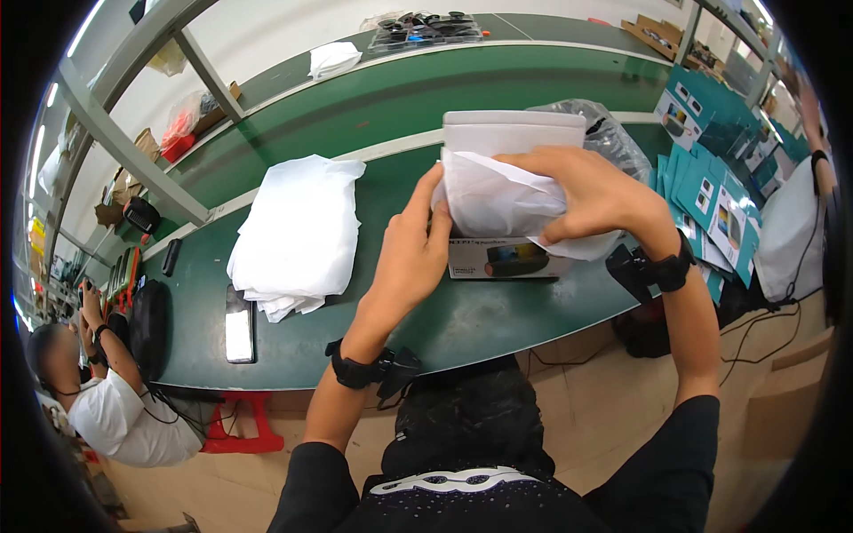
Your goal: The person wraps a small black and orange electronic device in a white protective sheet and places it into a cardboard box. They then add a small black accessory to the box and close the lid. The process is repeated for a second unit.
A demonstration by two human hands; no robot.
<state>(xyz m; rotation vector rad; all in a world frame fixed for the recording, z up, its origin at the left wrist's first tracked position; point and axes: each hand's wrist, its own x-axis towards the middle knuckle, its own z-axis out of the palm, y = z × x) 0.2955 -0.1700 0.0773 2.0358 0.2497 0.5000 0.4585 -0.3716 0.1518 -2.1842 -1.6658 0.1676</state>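
Observation:
A printed box [502,259] stands on the green table in front of me. A pale upright flap [515,130] rises behind it; I cannot tell if it belongs to the box. Between my hands a thin white wrapping sheet [498,197] bulges over the box top, hiding whatever is inside. My right hand [604,195] has fingers and thumb closed on the sheet's right side, where a loose end droops. On the other side my left hand [413,244] grips the sheet's left edge between thumb and fingers. Left of that hand lies a stack of white sheets [298,231].
A phone [239,324] lies left of the stack. Clear plastic [613,138] sits behind my right hand. Several flat teal cartons [711,204] are piled at the right. A raised green ledge [373,107] runs behind. Another person [124,404] sits at the far left.

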